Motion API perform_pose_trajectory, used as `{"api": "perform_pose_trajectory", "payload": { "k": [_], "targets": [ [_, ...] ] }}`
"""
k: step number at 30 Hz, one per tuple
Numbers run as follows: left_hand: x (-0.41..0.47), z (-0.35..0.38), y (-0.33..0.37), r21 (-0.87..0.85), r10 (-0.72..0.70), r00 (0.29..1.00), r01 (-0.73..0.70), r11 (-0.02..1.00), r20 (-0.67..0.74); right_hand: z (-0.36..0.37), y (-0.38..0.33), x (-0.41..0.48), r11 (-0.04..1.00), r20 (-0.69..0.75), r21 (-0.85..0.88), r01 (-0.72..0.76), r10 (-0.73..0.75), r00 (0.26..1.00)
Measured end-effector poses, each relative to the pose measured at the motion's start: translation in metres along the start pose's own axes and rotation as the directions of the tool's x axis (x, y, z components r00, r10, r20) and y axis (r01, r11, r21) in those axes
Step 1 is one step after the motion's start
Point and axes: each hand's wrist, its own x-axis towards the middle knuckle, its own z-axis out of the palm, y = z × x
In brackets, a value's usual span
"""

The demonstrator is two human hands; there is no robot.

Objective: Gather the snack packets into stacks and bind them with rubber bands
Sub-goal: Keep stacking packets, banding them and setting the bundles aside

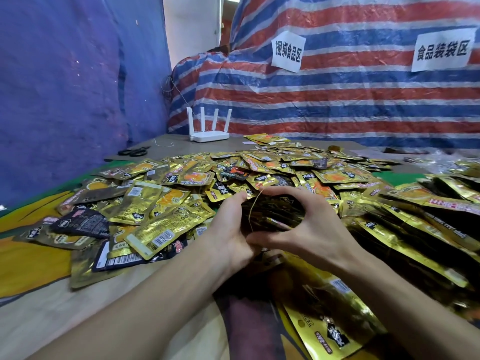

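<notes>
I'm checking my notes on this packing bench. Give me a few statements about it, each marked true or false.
1. The left hand and the right hand both grip one stack of packets. True.
2. A band runs over the stack between the hands. True.
3. The router lies on its side. False: it stands with its antennas up, behind the heap, near the tarp.
4. The right hand holds the scissors. False: they lie on the table, far left.
5. Two paper signs hang on the tarp. True.
</notes>
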Motion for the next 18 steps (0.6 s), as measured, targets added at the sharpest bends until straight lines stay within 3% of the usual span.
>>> {"api": "perform_pose_trajectory", "payload": {
  "k": [8, 13, 18],
  "targets": [
    [0.005, -0.002, -0.005, -0.012, -0.014, 1.000, 0.014, 1.000, 0.023, 0.000, 0.005, 0.001, 0.999, 0.006, 0.017, 0.035, -0.035, 0.999],
    [0.007, -0.005, -0.002, 0.086, -0.021, 0.999, 0.024, 0.996, -0.029, 0.002, 0.009, 0.000, 0.996, 0.038, -0.076, 0.055, -0.052, 0.998],
    [0.011, -0.005, 0.001, 0.145, 0.044, 0.998, -0.036, 0.989, -0.048, 0.010, 0.014, 0.000, 0.996, 0.055, -0.010, 0.091, -0.090, 0.994]
  ]
}}
